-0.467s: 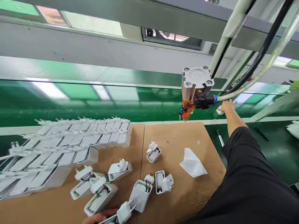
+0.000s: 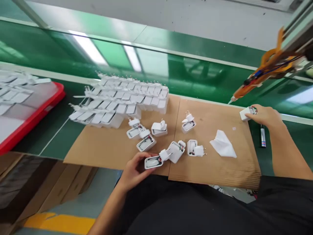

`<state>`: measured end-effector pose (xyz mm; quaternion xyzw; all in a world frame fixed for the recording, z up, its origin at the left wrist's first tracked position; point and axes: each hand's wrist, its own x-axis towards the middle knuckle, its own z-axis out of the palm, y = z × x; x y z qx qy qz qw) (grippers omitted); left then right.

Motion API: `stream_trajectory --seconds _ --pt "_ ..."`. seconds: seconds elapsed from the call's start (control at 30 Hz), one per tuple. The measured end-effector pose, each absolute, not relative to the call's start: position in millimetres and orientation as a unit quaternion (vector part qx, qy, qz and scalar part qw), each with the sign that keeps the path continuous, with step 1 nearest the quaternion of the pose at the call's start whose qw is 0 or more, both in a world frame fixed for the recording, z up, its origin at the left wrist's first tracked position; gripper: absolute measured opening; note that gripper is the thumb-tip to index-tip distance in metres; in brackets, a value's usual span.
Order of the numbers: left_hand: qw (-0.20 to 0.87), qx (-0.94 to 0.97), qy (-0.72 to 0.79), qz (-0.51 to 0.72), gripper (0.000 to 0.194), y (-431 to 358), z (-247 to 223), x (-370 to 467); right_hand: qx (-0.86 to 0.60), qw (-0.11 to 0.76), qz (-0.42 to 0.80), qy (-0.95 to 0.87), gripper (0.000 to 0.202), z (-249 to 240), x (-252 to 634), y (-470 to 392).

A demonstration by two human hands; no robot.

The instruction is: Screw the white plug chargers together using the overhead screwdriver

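My left hand (image 2: 133, 171) is wrapped round an open white charger case (image 2: 153, 162) at the near edge of the cardboard. Wires and parts show inside it, and its two-pin plug end (image 2: 165, 154) hangs out to the right. At the cardboard's far right corner, my right hand (image 2: 266, 116) grips another white charger case (image 2: 245, 114) between thumb and fingers. Several open chargers lie between the hands, among them one with its plug turned right (image 2: 193, 148) and one farther back (image 2: 188, 125). An orange dispensing nozzle (image 2: 241, 93) points down just left of the right hand.
Rows of white chargers (image 2: 119, 104) stand at the left on the cardboard (image 2: 212, 114). A red tray (image 2: 57, 94) holds more. White paper (image 2: 223, 144) lies at the right, and a marker-like tube (image 2: 262, 137) rests beside my right wrist. A green belt runs behind.
My right hand has come back from its far reach to the cardboard corner, with a white charger case in it. The view has swung, showing the left hand and red tray.
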<state>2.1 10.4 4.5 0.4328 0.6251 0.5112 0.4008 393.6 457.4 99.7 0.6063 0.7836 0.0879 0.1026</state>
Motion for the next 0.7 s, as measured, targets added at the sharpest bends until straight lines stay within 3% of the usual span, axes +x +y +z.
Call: stream_trajectory --seconds 0.13,0.23,0.3,0.37,0.47,0.53,0.6,0.7 --pt "0.392 0.444 0.602 0.535 0.036 10.9 -2.1 4.0 0.622 0.084 0.106 0.772 0.069 105.8 369.4 382.8" --pt "0.382 0.469 0.564 0.562 0.035 9.4 -4.1 6.9 0.586 -0.063 0.117 0.800 0.066 129.2 357.2 307.8" --pt "0.368 0.481 0.535 0.589 0.035 7.7 -3.1 9.8 0.539 -0.195 0.029 0.819 0.048 143.3 344.6 244.3" --pt "0.349 0.492 0.513 0.611 0.035 5.3 -0.7 13.3 0.467 -0.263 -0.103 0.838 0.034 147.2 322.8 179.7" --pt "0.320 0.520 0.492 0.620 0.033 0.4 3.5 17.4 0.367 -0.153 -0.369 0.840 0.048 128.7 274.1 108.9" --pt "0.321 0.539 0.490 0.605 0.032 -2.6 5.7 16.5 0.363 -0.143 -0.457 0.800 0.058 106.6 241.1 88.4" --pt "0.350 0.546 0.503 0.572 0.034 -3.5 7.6 11.1 0.361 -0.171 -0.471 0.787 0.050 86.3 217.2 85.4" --pt "0.418 0.535 0.526 0.512 0.038 1.1 11.3 -4.2 0.304 -0.197 -0.380 0.851 0.029 73.3 202.5 96.7"
